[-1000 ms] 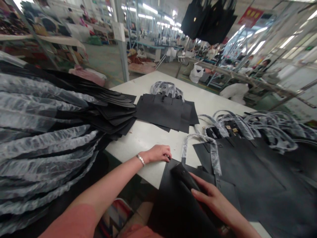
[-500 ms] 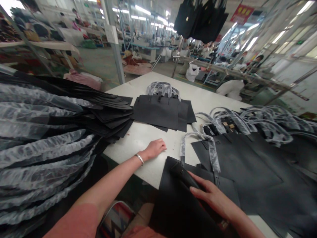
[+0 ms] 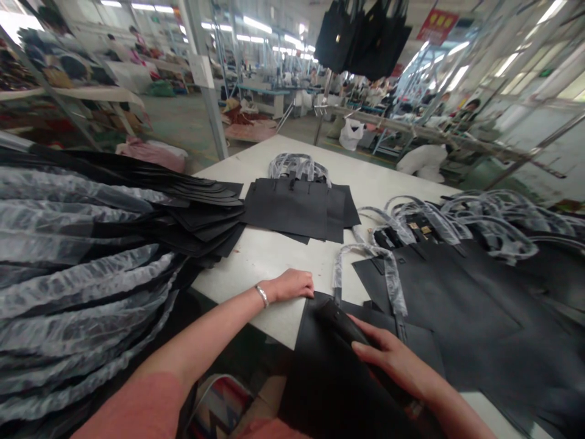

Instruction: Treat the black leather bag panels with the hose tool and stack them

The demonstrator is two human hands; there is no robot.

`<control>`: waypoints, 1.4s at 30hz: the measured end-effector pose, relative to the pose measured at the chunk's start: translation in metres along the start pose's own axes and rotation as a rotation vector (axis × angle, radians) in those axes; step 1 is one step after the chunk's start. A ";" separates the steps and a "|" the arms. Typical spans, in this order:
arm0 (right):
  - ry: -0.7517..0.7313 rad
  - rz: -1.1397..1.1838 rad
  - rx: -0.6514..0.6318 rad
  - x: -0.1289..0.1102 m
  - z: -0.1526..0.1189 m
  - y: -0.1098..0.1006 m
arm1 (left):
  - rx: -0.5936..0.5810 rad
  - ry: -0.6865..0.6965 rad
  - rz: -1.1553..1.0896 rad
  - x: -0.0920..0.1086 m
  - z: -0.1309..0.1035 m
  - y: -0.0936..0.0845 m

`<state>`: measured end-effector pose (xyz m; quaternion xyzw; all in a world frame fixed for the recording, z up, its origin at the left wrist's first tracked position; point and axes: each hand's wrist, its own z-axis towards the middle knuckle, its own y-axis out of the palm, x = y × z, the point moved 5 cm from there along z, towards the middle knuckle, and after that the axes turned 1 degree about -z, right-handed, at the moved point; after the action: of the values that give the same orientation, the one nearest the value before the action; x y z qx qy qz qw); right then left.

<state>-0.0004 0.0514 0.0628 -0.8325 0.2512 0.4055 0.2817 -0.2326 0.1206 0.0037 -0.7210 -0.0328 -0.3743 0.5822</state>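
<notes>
A black leather-like bag panel [image 3: 338,378] lies over the near edge of the table, hanging down toward my lap. Its upper side is folded over, and my right hand [image 3: 388,353] grips that fold between thumb and fingers. My left hand [image 3: 295,285], with a bracelet at the wrist, is closed right at the panel's upper left corner. Its fingertips are turned away, so what they hold, if anything, is hidden. A handle [image 3: 392,274] wrapped in clear plastic loops up behind the panel, its ends running down to the black material.
Stacked black panels with wrapped handles [image 3: 287,204] lie farther back on the white table [image 3: 256,256]. More bag panels [image 3: 457,292] cover the right side. Many wrapped handles [image 3: 82,274] hang at the left. Finished black bags [image 3: 361,39] hang overhead beyond the table.
My left hand has moved slightly right and down, from bare table to the panel's corner. My right hand keeps its grip on the fold, almost unmoved.
</notes>
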 end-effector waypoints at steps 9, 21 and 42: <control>-0.038 0.033 0.028 0.001 -0.003 0.000 | 0.325 -0.343 0.048 -0.004 -0.032 -0.008; -0.090 -0.083 0.010 -0.051 0.027 0.008 | 0.338 -0.495 0.110 0.034 -0.066 0.020; 0.009 0.075 0.436 -0.011 -0.021 -0.053 | 0.259 -0.606 0.182 0.072 -0.030 0.024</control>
<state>0.0390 0.0774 0.0963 -0.7436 0.3652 0.3482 0.4387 -0.1846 0.0587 0.0273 -0.7194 -0.1873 -0.0824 0.6638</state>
